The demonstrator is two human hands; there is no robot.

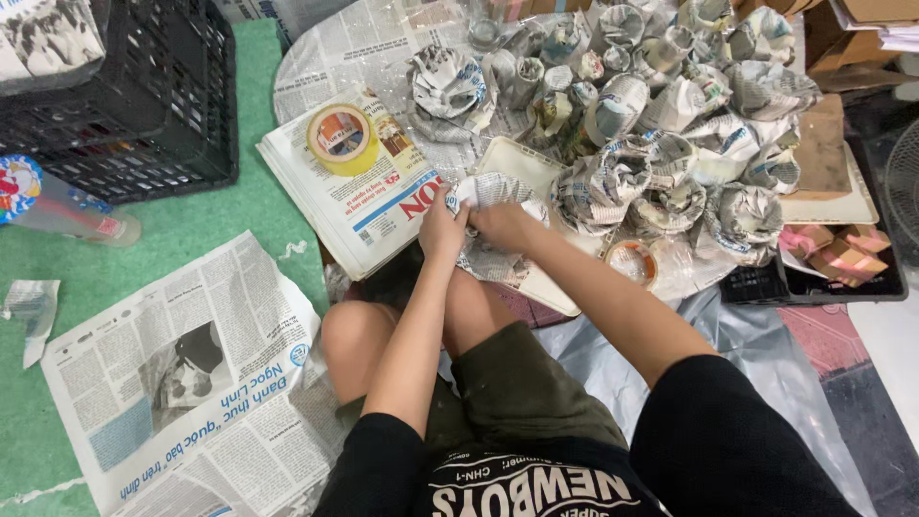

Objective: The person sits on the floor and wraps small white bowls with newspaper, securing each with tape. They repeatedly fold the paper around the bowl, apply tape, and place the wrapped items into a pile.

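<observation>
Both knees bent on the floor, left hand [442, 230] and right hand [500, 224] close their grip on a newspaper-wrapped bundle [490, 196] over the white tray [517, 163]; tuck edges tight.

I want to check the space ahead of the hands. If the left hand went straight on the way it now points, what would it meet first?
The left hand points up the picture and already touches the newspaper bundle. Beyond that, it would probably meet the crumpled newspaper-wrapped piece first, though depth is unclear.
</observation>
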